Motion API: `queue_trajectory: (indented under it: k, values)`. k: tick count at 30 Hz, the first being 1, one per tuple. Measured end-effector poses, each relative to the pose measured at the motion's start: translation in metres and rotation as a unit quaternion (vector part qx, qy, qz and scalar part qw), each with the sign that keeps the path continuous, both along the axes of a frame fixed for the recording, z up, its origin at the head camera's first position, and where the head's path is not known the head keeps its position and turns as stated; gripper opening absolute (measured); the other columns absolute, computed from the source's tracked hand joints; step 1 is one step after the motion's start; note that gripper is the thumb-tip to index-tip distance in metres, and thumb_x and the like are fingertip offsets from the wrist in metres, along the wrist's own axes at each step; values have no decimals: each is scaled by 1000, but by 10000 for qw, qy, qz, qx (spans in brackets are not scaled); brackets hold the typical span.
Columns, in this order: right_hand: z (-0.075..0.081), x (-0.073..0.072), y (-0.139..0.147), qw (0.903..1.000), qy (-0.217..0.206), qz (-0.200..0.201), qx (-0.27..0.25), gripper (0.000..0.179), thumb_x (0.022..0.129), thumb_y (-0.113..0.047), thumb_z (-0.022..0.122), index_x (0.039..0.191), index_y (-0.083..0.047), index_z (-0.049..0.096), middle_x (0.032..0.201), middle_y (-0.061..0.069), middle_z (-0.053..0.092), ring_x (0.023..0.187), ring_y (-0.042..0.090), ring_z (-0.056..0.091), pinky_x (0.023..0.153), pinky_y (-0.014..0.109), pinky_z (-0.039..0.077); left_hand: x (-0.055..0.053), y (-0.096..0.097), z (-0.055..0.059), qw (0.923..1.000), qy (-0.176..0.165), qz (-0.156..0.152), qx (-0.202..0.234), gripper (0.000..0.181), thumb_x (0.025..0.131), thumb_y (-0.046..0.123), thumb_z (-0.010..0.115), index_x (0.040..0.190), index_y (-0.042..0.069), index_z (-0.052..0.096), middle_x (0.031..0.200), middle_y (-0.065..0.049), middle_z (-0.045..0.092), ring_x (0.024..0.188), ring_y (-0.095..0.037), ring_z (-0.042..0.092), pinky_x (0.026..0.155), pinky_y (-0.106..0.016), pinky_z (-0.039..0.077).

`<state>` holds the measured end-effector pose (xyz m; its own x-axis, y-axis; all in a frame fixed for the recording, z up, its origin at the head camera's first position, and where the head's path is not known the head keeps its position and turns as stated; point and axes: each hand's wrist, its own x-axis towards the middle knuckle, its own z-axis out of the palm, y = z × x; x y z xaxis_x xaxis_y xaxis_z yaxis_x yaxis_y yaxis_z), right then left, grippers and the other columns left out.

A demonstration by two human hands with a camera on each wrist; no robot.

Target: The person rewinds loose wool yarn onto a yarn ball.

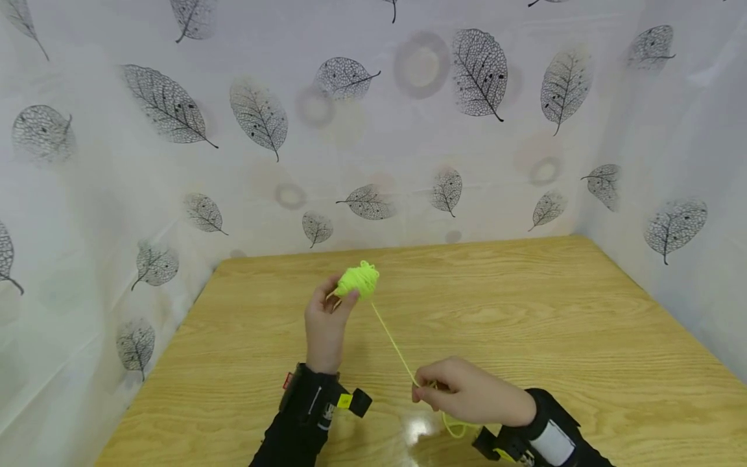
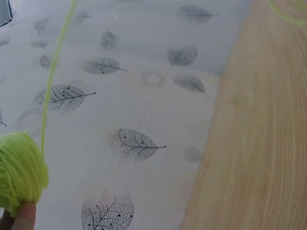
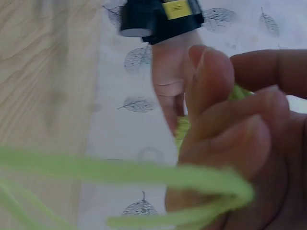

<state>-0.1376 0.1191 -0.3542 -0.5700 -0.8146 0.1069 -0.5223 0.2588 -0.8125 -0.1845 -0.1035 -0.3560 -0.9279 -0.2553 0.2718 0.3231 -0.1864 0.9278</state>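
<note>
A small ball of neon yellow-green yarn (image 1: 358,280) is held up above the table by my left hand (image 1: 328,324), thumb on its near side and fingers behind. In the left wrist view the wound yarn ball (image 2: 20,170) shows at the lower left, a fingertip under it. One taut strand (image 1: 392,340) runs from the ball down to my right hand (image 1: 467,389), which pinches it with curled fingers. Loose yarn (image 1: 456,428) hangs below the right hand. Close up in the right wrist view, a blurred yarn loop (image 3: 211,177) crosses in front of the curled fingers (image 3: 240,139).
A wood-grain table (image 1: 525,298) lies beneath both hands. White sheeting with a leaf print (image 1: 373,143) surrounds it at the back and both sides. Black straps with small cameras (image 1: 360,402) sit on both wrists.
</note>
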Motion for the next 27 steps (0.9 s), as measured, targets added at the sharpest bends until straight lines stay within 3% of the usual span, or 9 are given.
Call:
queue_trajectory:
  k: [3, 8, 11, 14, 17, 20, 24, 27]
  values:
    - [7, 3, 5, 9995, 233, 120, -160, 19, 98, -11, 46, 92, -15, 63, 78, -9, 61, 55, -5, 42, 48, 12, 37, -4, 0, -6, 9984, -28, 176, -543, 42, 82, 9, 68, 120, 0, 54, 119, -13, 52, 104, -24, 53, 82, -23, 50]
    - [21, 7, 15, 9983, 384, 135, -423, 20, 97, -6, 45, 94, -14, 64, 67, -5, 56, 50, -5, 33, 45, 12, 33, -9, 0, -15, 9933, -73, 175, -1136, 42, 81, 11, 70, 119, 1, 56, 117, -13, 54, 103, -25, 54, 84, -30, 51]
    - [27, 7, 22, 9971, 403, 77, -638, 21, 96, -1, 45, 95, -12, 64, 69, -2, 57, 52, -4, 37, 44, 13, 37, -10, 0, -18, 9893, -147, -13, -1450, 44, 80, 13, 71, 120, 1, 55, 119, -13, 54, 104, -25, 55, 84, -36, 51]
    - [31, 6, 29, 9942, 544, -45, -930, 23, 94, 4, 45, 96, -10, 63, 70, 0, 59, 55, -1, 44, 44, 19, 44, -10, 0, -21, 9798, -266, -355, -1948, 47, 80, 18, 71, 121, 2, 55, 120, -14, 54, 105, -26, 55, 85, -39, 51]
    - [32, 5, 35, 9879, 804, -221, -1308, 24, 92, 9, 46, 94, -9, 62, 64, 2, 54, 50, 4, 44, 43, 24, 46, -9, -1, -22, 9640, -387, -829, -2498, 45, 80, 21, 71, 120, 5, 56, 121, -13, 54, 105, -27, 54, 85, -38, 51]
    - [33, 3, 39, 9794, 959, -441, -1722, 26, 91, 14, 44, 92, -6, 61, 60, 4, 46, 45, 10, 37, 36, 25, 39, -8, -2, -24, 9431, -464, -1452, -2955, 45, 80, 23, 71, 121, 7, 57, 121, -13, 54, 105, -28, 55, 84, -37, 51]
    - [34, 2, 44, 9717, 764, -722, -2114, 28, 91, 17, 40, 95, -2, 60, 56, 5, 38, 39, 14, 29, 30, 27, 28, -4, -1, -23, 9131, -492, -2389, -3267, 45, 81, 26, 70, 121, 10, 57, 119, -10, 56, 102, -25, 56, 80, -37, 52]
    - [35, 1, 47, 9694, 548, -880, -2225, 27, 93, 15, 37, 98, 0, 59, 52, 6, 33, 37, 15, 24, 28, 29, 23, -1, 1, -21, 8933, -536, -3069, -3239, 42, 82, 24, 70, 120, 10, 58, 115, -6, 58, 100, -22, 56, 79, -36, 52]
